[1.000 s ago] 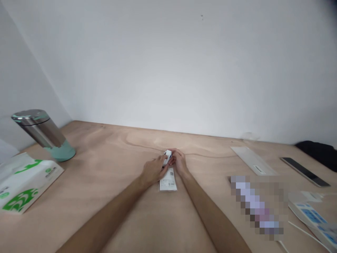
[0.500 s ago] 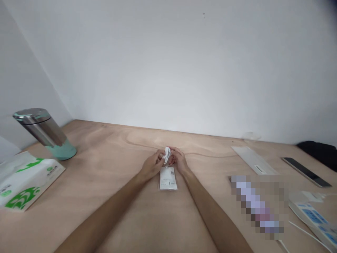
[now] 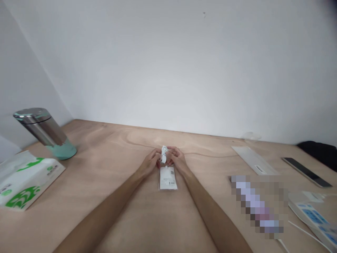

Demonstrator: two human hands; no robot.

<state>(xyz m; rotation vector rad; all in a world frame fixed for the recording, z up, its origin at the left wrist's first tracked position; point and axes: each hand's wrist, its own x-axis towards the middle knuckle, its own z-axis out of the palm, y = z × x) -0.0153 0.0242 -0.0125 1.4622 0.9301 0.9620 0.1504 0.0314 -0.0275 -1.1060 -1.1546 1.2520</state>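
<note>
A small coiled white cable [image 3: 164, 154] is held up between my two hands, over the far middle of the table. My left hand [image 3: 151, 162] grips its left side with bent fingers. On the other side, my right hand [image 3: 177, 159] has its thumb and fingers closed on the coil. Directly below lies a flat clear packet with a white printed card [image 3: 168, 178], face up on the wood and touched by neither hand. The cable's ends are too small to make out.
A steel and mint tumbler [image 3: 50, 131] stands at left behind a white-green paper package [image 3: 31, 181]. On the right are a clear plastic sleeve [image 3: 252, 160], a dark phone-like slab [image 3: 306, 171], a pixelated object [image 3: 255, 203], a power strip [image 3: 313, 216] and black cloth [image 3: 318, 151].
The coiled white cable has shifted slightly left and turned, showing more of its loops. My left hand has drawn back a little to the left. The packet stays put.
</note>
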